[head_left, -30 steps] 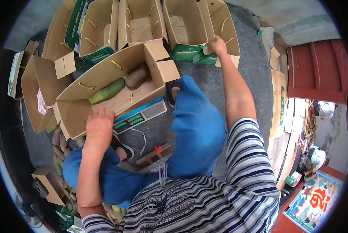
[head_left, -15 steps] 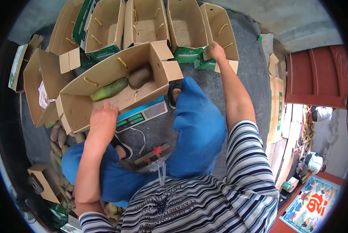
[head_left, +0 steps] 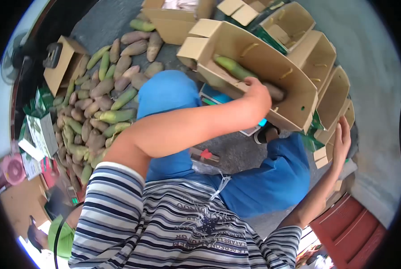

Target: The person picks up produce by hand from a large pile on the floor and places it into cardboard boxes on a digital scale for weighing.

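An open cardboard box (head_left: pixel 294 105) with yellow rope handles rests tilted on a blue-and-white digital scale (head_left: pixel 216 95). Inside lie a long green cucumber-like gourd (head_left: pixel 233 67) and a brown, thick one (head_left: pixel 274 91). My left hand (head_left: pixel 257 96) reaches over the box's near wall, between the two gourds, with its fingers bent down. Their tips are hidden, so whether they grip anything cannot be told. My right hand (head_left: pixel 342 138) is at the right end of the row of boxes, its fingers stretched out beside a box's edge.
More open boxes (head_left: pixel 319 54) stand in a row behind. On the floor at left lies a large heap of brown and green gourds (head_left: pixel 102 87). Another box (head_left: pixel 175 27) holds something pale pink. A person in a green shirt (head_left: pixel 59 235) is at lower left.
The view has swung left, bringing the heap of gourds into sight. My left hand has moved along the box's near side toward the brown gourd. My right hand's fingers now show extended.
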### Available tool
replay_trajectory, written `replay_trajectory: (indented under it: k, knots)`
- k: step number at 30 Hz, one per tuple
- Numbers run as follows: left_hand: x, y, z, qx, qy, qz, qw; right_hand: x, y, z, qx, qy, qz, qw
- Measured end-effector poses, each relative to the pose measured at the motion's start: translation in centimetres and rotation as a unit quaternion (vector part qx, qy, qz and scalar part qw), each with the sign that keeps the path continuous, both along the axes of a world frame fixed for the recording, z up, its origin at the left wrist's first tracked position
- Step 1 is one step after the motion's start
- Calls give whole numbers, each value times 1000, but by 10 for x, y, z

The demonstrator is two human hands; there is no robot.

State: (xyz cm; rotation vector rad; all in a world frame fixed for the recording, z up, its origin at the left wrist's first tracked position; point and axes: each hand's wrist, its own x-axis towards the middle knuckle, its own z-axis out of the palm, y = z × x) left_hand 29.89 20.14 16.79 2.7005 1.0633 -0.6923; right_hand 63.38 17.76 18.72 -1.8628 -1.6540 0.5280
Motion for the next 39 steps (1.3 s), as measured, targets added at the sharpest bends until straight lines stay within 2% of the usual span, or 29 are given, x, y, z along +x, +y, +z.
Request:
replay_trajectory:
  k: [2, 4, 5, 6, 8, 12, 14, 16, 17, 18, 19, 20, 21, 23, 24, 25, 26, 28, 29, 30, 31, 32, 33, 34, 36, 39]
  knots:
    - [10, 2, -1, -23, 41, 7, 999, -76, -11, 48, -30, -9, 67, 997]
    - [10, -3, 8, -1, 43, 13, 999, -138, -23, 80, -77, -99, 149, 981]
    - [21, 0, -7, 9, 86, 11, 996, -161, -27, 88, -98, -147, 189, 966]
    - [36, 6, -21, -6, 170, -17, 985, -176, -31, 87, -75, -212, 232, 946]
    - [46, 10, -32, 5, 126, -12, 992, -207, -34, 83, -89, -312, 242, 914]
    - [37, 11, 10, -40, 72, 3, 997, -226, -24, 48, -115, -309, 274, 903]
    - [19, 7, 32, -25, -34, 24, 999, -201, -11, 7, -129, -288, 289, 904]
    - [4, -2, 47, 26, -134, 52, 989, -176, -14, -34, -108, -232, 244, 936]
    - [-12, -6, 59, 57, -202, 27, 977, -166, -11, -47, -113, -235, 250, 933]
    - [-20, -8, 56, 153, -309, 78, 936, -155, -8, -60, -118, -238, 256, 929]
    - [-37, -11, 60, 244, -409, 126, 870, -150, 1, -66, -140, -274, 291, 906]
    - [-58, -11, 62, 253, -439, 122, 853, -144, 9, -74, -161, -310, 325, 879]
    - [-95, -14, 72, 263, -468, 118, 835, -179, 9, -46, -273, -376, 266, 845]
    - [-148, -8, 39, 353, -520, 117, 769, -177, 8, -46, -209, -336, 307, 865]
    - [-177, -7, 19, 302, -512, 185, 783, -175, 7, -45, -177, -316, 324, 874]
    - [-210, -8, -6, 266, -426, 256, 826, -181, 7, -40, -201, -324, 316, 869]
    - [-242, -10, -39, 252, -445, 303, 804, -183, 8, -40, -199, -323, 329, 864]
    - [-302, -21, -102, 188, -274, 395, 856, -180, 10, -39, -198, -329, 336, 860]
    - [-323, -26, -129, 163, -190, 447, 859, -176, 11, -42, -179, -323, 347, 862]
    - [-343, -32, -153, 115, -104, 420, 894, -171, 12, -47, -164, -319, 354, 863]
    - [-375, -44, -210, 174, -96, 367, 909, -168, 12, -48, -178, -319, 348, 864]
    - [-387, -59, -229, 154, -70, 363, 916, -169, 12, -47, -189, -317, 345, 863]
    - [-396, -66, -249, 73, -59, 434, 896, -169, 11, -43, -181, -317, 344, 865]
    - [-379, -65, -231, -30, 49, 499, 865, -173, 10, -41, -174, -314, 348, 866]
    - [-382, -82, -252, -33, 71, 494, 866, -180, 10, -35, -215, -329, 335, 856]
    - [-390, -86, -281, 21, 18, 514, 858, -180, 11, -34, -227, -325, 344, 851]
